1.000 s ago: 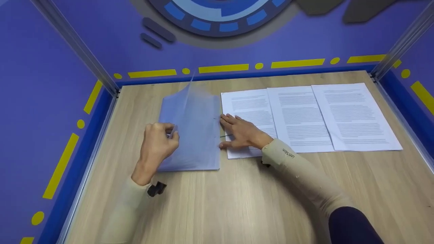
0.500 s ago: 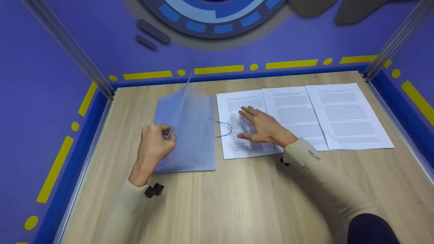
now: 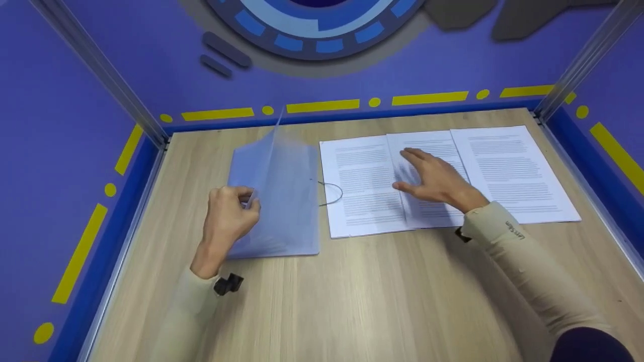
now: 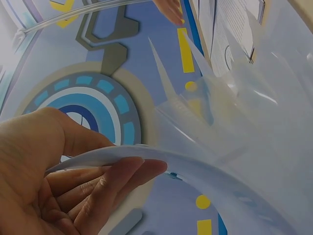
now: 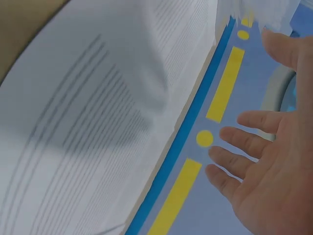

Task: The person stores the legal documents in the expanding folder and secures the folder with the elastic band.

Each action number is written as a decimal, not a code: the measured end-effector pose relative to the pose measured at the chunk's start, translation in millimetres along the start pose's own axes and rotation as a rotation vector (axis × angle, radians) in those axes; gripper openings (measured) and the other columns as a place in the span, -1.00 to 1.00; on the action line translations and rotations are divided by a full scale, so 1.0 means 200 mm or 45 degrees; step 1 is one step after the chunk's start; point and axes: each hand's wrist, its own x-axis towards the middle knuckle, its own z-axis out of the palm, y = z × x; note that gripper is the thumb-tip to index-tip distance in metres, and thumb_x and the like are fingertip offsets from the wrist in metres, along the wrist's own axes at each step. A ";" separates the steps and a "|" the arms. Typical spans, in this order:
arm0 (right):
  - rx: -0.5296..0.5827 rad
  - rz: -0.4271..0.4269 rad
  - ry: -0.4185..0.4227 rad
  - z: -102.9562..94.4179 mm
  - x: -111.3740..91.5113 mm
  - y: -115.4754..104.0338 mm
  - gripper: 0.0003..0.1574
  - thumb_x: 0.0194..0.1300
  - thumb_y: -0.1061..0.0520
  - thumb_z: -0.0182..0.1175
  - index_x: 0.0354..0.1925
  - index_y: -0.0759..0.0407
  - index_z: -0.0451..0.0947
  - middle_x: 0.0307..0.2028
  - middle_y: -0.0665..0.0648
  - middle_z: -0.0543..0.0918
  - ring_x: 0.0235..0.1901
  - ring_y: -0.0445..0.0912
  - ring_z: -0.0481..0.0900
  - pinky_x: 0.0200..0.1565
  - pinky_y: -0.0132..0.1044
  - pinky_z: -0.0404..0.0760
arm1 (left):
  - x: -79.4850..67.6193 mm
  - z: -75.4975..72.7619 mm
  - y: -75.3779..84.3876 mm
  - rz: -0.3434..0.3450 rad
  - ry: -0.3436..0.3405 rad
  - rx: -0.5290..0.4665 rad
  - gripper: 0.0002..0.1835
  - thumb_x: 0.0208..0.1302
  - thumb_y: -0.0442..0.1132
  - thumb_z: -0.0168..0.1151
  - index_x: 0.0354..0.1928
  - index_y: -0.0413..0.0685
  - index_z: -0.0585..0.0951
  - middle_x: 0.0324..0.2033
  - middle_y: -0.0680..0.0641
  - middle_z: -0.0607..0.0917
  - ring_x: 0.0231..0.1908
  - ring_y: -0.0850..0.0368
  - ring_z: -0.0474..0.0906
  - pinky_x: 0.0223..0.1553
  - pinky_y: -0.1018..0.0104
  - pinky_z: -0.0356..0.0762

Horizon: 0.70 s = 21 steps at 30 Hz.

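A translucent bluish plastic folder (image 3: pixel 294 211) lies at the left of the table, its cover (image 3: pixel 251 161) lifted partway. My left hand (image 3: pixel 229 211) pinches the cover's edge between thumb and fingers; the left wrist view shows the plastic sheet (image 4: pixel 195 169) bending away from the fingertips. A thin dark elastic cord (image 3: pixel 341 193) loops out from the folder's right side over the left printed sheet (image 3: pixel 359 186). Over the middle printed sheet (image 3: pixel 422 216) hovers my right hand (image 3: pixel 437 178), its fingers spread and holding nothing, with a shadow below it.
A third printed sheet (image 3: pixel 518 176) lies at the right, the three side by side and slightly overlapping. Blue-purple panels (image 3: pixel 322 80) with metal corner posts (image 3: pixel 105 65) enclose the wooden table (image 3: pixel 327 301) at the back and both sides.
My right hand has left the folder's right edge and moved right, from the left sheet to over the middle one, uncovering the cord loop. The left hand keeps its pinch on the cover.
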 end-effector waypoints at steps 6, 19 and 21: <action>0.000 0.094 0.002 -0.09 -0.06 0.13 0.19 0.45 -0.46 0.20 0.65 0.26 0.15 0.61 0.40 0.23 0.56 0.40 0.22 0.50 0.43 0.23 | 0.00 0.00 0.00 0.009 0.002 0.003 -0.78 0.25 -0.44 0.36 -0.10 -0.39 0.83 -0.27 -0.40 0.84 -0.27 -0.26 0.85 -0.18 -0.13 0.82; 0.042 0.300 0.005 -0.21 -0.18 0.45 0.27 0.46 -0.49 0.17 0.64 0.38 0.09 0.61 0.52 0.15 0.57 0.47 0.11 0.50 0.47 0.15 | 0.00 0.01 -0.01 -0.012 -0.008 -0.016 -0.76 0.24 -0.45 0.36 -0.08 -0.43 0.81 -0.26 -0.40 0.84 -0.28 -0.26 0.85 -0.20 -0.14 0.82; 0.048 0.340 -0.008 -0.22 -0.20 0.50 0.29 0.45 -0.50 0.17 0.64 0.39 0.08 0.60 0.55 0.13 0.57 0.50 0.09 0.50 0.49 0.12 | 0.00 0.00 -0.01 -0.025 -0.012 -0.030 -0.75 0.24 -0.44 0.36 -0.08 -0.43 0.81 -0.25 -0.40 0.84 -0.27 -0.26 0.85 -0.20 -0.14 0.82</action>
